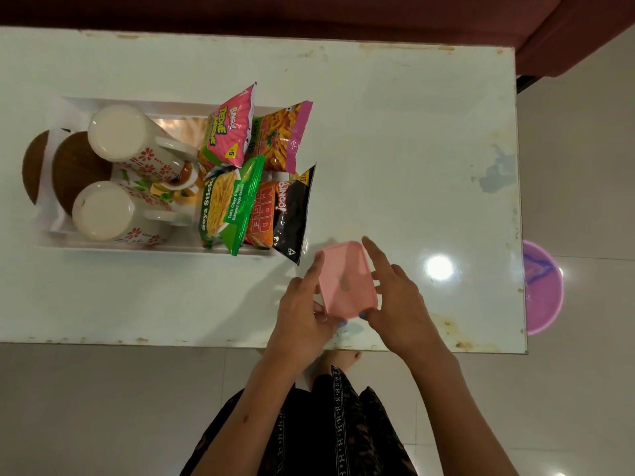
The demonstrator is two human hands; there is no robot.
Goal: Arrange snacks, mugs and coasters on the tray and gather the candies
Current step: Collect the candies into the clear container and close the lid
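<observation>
Worktop (pixel 395 132) fills most of the view, white and glossy, with chipped, rust-stained edges and a bright lamp reflection near its right end. Beyond its far edge runs a dark red sofa (pixel 567 32); off its right edge a purple basin (pixel 546 304) sits on the tiled floor.

On the left half of the worktop lies a white tray (pixel 113 108). At its left end two round brown coasters (pixel 77 166) overlap, one hanging partly over the tray's side. Beside them two mugs (pixel 117 132) with red flower patterns lie tipped on their sides, pale bases facing the camera, handles pointing right. The right end of the tray holds four snack packets: a pink one (pixel 228 128) leaning on an orange-and-pink one (pixel 281 139) at the back, a green soya sticks packet (pixel 230 204) and a black-and-orange packet (pixel 285 214) in front, the last reaching past the tray's corner.

Near the front edge of the worktop, just right of the tray, both hands hold a small pink rectangular box (pixel 345 280), tilted and lifted off the surface. The left hand (pixel 302 310) grips its left side with thumb and curled fingers; the right hand (pixel 402 293) grips the right side, forefinger stretched along the edge. What the box contains cannot be made out. No loose candies are clearly visible.
</observation>
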